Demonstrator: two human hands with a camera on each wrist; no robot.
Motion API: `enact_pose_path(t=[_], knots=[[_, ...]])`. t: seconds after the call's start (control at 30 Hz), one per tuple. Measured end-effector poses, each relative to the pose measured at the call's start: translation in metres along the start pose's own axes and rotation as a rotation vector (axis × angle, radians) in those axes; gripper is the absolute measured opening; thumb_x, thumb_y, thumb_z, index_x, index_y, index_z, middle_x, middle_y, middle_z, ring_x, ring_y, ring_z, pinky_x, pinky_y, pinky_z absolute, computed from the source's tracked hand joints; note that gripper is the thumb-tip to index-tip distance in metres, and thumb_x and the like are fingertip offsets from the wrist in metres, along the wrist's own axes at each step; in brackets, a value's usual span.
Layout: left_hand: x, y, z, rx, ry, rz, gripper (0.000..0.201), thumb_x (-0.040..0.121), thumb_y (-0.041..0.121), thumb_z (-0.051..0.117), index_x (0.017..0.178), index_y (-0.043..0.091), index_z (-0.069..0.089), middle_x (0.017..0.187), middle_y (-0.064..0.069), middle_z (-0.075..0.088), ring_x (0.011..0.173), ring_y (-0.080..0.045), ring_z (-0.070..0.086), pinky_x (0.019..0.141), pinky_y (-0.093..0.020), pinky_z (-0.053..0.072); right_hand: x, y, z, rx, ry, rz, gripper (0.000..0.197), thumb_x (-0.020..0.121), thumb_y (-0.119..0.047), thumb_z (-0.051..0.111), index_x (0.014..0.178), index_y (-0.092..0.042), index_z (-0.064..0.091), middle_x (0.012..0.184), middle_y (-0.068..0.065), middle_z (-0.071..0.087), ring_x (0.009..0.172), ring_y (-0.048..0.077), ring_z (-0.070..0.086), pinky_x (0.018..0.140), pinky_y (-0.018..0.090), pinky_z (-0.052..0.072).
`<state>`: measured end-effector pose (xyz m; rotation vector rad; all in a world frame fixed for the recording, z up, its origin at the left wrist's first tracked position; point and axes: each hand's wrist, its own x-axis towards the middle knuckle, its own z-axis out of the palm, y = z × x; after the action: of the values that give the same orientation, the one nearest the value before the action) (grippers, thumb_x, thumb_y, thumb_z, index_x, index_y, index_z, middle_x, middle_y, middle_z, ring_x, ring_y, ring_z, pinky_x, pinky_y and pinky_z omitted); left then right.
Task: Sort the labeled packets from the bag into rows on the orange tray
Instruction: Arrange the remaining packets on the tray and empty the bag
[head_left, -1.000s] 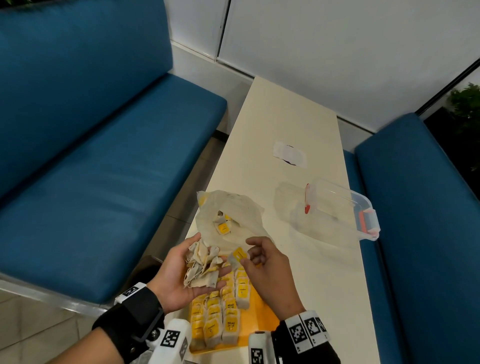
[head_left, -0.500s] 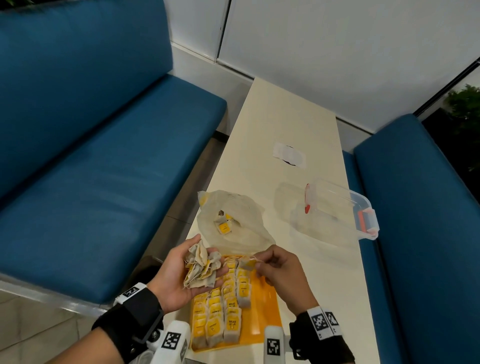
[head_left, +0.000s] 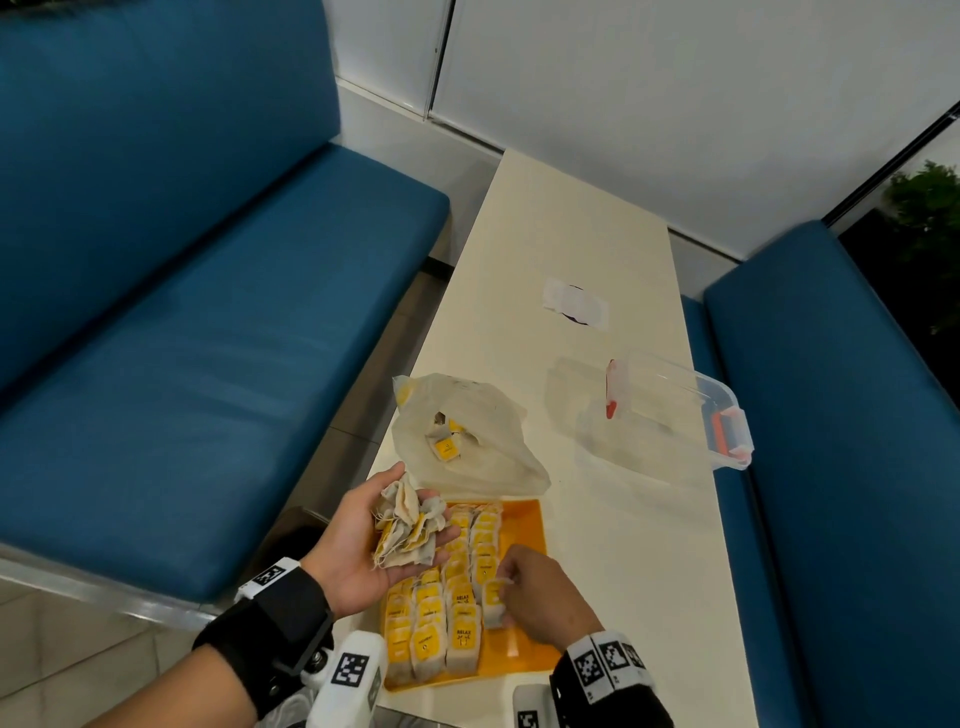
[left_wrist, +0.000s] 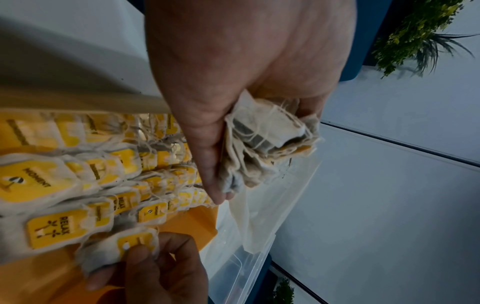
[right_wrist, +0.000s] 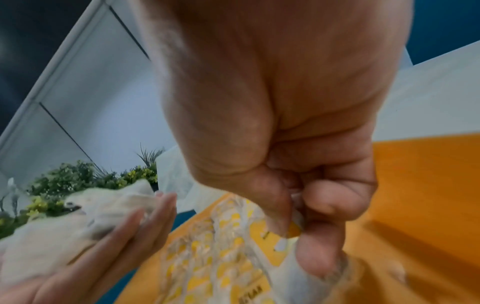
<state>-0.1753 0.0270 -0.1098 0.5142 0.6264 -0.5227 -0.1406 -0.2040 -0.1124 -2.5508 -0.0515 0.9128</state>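
Packet coming down onto the tray's near-right row

Since a second ago my right hand (head_left: 540, 597) has dropped from the mouth of the bag (head_left: 467, 441) to the near half of the orange tray (head_left: 524, 525), carrying one packet (head_left: 492, 597) with it.

Working left to right: my left hand (head_left: 363, 551) lies palm up over the tray's left edge, fingers loosely cupped under a heap of unsorted packets (head_left: 408, 530). Next come the filled rows (head_left: 447, 613), yellow labels up, running from the tray's near edge toward its far edge. Just right of them, my right thumb and forefinger pinch the single packet by its label end; the left wrist view shows it low over the orange, beside the "RELAX" packet (left_wrist: 52, 228). I cannot tell whether it touches the tray yet.

As I judge it, the coming move turns on this: the packet's long axis lies roughly along the rows, and its slot is directly under the grip, at the right side of the last row. The right hand is nearest. Beyond, the bag sits at the tray's far edge, and a clear box (head_left: 675, 410) stands toward the table's right edge.
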Motion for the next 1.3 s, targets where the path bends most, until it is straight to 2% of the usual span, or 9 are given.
enact_pose_path(t=[0.1,0.2,0.37,0.47,0.63,0.77,1.1,1.2,1.3], knots=[[0.003,-0.001,0.001,0.002,-0.002,-0.005,0.053,0.091,0.053,0.060,0.107,0.005,0.073,0.117,-0.023,0.069,0.110,-0.041,0.070,0.101,-0.049,0.049,0.006,0.005,0.012,-0.041,0.013,0.029,0.024,0.090,-0.006,0.048,0.082,-0.029,0.048,0.099,0.000,0.062,0.090,0.019,0.064,0.062,0.021,0.045],[0.004,-0.003,0.000,0.004,0.002,-0.004,0.053,0.090,0.053,0.061,0.110,0.005,0.072,0.119,-0.023,0.068,0.109,-0.041,0.069,0.101,-0.049,0.048,0.010,0.008,0.022,-0.033,0.052,0.034,0.019,0.091,-0.006,0.046,0.089,-0.024,0.051,0.102,0.002,0.063,0.091,0.019,0.062,0.070,0.025,0.048],[0.007,-0.003,-0.002,0.009,0.006,-0.006,0.053,0.089,0.053,0.062,0.111,0.005,0.073,0.121,-0.023,0.068,0.111,-0.041,0.069,0.101,-0.049,0.048,0.014,0.014,0.035,-0.056,0.175,-0.021,0.014,0.095,-0.009,0.047,0.091,-0.022,0.049,0.104,0.003,0.057,0.091,0.016,0.055,0.064,0.014,0.036],[0.008,-0.003,-0.003,0.015,0.006,-0.006,0.054,0.089,0.054,0.062,0.111,0.006,0.073,0.122,-0.024,0.068,0.115,-0.042,0.067,0.102,-0.049,0.048,0.014,0.018,0.041,-0.041,0.218,-0.044,0.013,0.096,-0.010,0.049,0.091,-0.021,0.049,0.102,-0.001,0.053,0.091,0.013,0.051,0.063,0.011,0.035],[0.008,-0.004,-0.004,0.032,0.000,-0.009,0.055,0.090,0.054,0.060,0.113,0.006,0.071,0.123,-0.024,0.068,0.117,-0.043,0.066,0.101,-0.049,0.049,0.016,0.022,0.047,0.015,0.256,-0.056,0.010,0.095,-0.012,0.055,0.090,-0.021,0.052,0.094,-0.002,0.057,0.087,0.012,0.055,0.063,0.013,0.037],[0.008,-0.002,-0.004,0.034,-0.002,-0.014,0.055,0.091,0.054,0.060,0.114,0.005,0.071,0.123,-0.024,0.068,0.116,-0.043,0.066,0.100,-0.049,0.049,0.016,0.021,0.051,0.056,0.303,-0.070,0.007,0.095,-0.013,0.055,0.092,-0.020,0.055,0.093,-0.004,0.059,0.087,0.011,0.057,0.072,0.018,0.045],[0.006,-0.002,-0.002,0.051,-0.002,-0.016,0.056,0.089,0.052,0.062,0.116,0.004,0.071,0.123,-0.025,0.068,0.111,-0.042,0.069,0.098,-0.049,0.051,0.008,0.012,0.042,0.066,0.338,-0.084,0.011,0.094,-0.018,0.059,0.101,-0.023,0.052,0.105,-0.004,0.056,0.096,0.013,0.057,0.082,0.021,0.046],[0.005,-0.002,-0.002,0.065,0.001,-0.002,0.055,0.089,0.052,0.063,0.116,0.004,0.072,0.121,-0.025,0.068,0.108,-0.041,0.069,0.099,-0.048,0.051,-0.006,-0.011,0.022,0.058,0.421,-0.193,0.017,0.092,-0.027,0.064,0.106,-0.026,0.055,0.107,-0.008,0.056,0.090,0.007,0.056,0.078,0.018,0.044],[0.006,-0.003,0.001,0.066,0.011,0.006,0.055,0.084,0.051,0.069,0.113,0.004,0.073,0.115,-0.021,0.069,0.099,-0.038,0.069,0.096,-0.050,0.053,-0.023,-0.046,0.002,0.168,0.430,-0.404,0.016,0.085,-0.036,0.073,0.093,-0.036,0.060,0.097,-0.016,0.056,0.077,0.009,0.057,0.070,0.013,0.044]])
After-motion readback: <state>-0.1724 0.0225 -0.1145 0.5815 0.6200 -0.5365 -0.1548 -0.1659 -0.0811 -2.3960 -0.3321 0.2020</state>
